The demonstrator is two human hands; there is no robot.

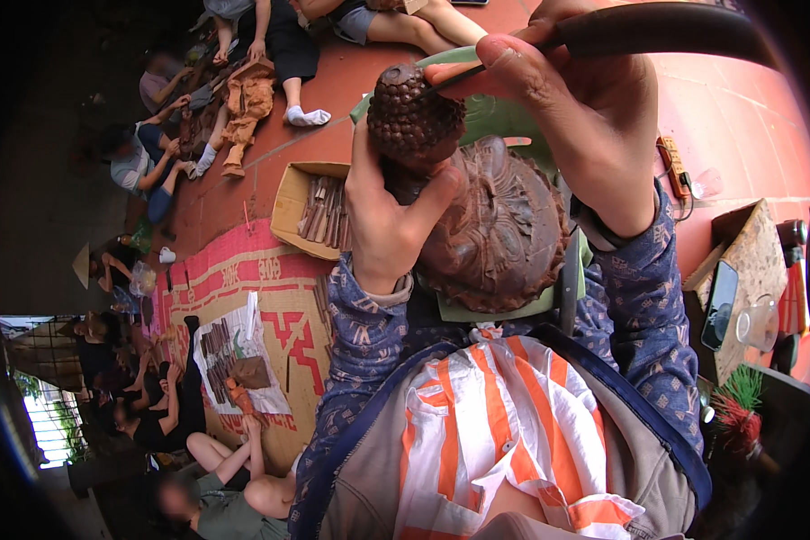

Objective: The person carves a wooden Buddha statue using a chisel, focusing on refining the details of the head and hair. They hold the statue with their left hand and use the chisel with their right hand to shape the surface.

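My left hand (391, 202) is wrapped round the neck of a dark brown carved wooden statue (504, 225). Its head (416, 112), covered in small round knobs, sticks up between thumb and fingers. The wider carved body with a scalloped edge rests on green material over my lap. Above the head, my right hand (567, 99) is closed in a pinch on a slim carving tool (454, 72) joined to a thick black hose-like shaft (666, 36). The thin tip touches or nearly touches the knobs; which one I cannot tell.
Left of the statue stands a cardboard box (288, 202) of chisels. More chisels lie on paper on a patterned mat (301, 360). At right are a phone (720, 304) on a wooden box, a clear cup (758, 322) and a power strip (673, 166). Several people sit along the left.
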